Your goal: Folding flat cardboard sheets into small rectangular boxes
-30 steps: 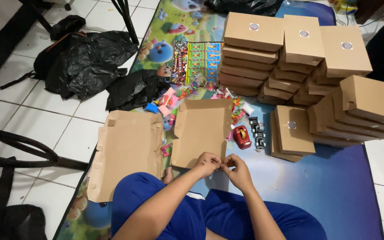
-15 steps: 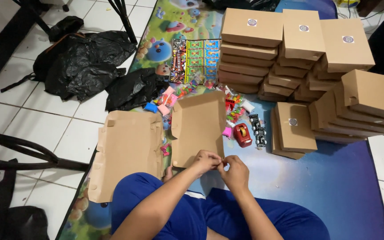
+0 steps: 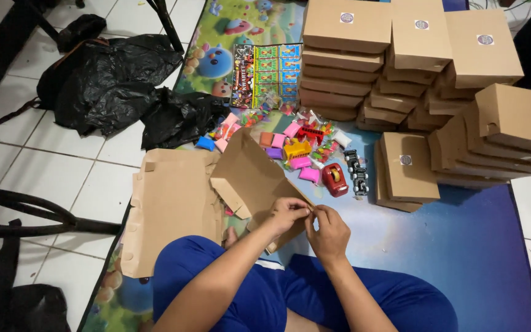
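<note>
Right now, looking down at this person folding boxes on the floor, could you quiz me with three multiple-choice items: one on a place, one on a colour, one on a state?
1. Where does the tape dispenser lie?
A. on the white tiles
B. on the mat, between the toys and a short stack of boxes
C. on top of the tallest stack

2. What colour are the bags on the tiles?
A. black
B. yellow
C. white

3. How is the cardboard box by the hands?
A. closed with a sticker
B. crushed flat under the stacks
C. open, half folded

Answers:
1 B, it sits beside the small toys.
2 A, they are dark and glossy.
3 C, the left hand and right hand pinch its edge, flaps up.
</note>
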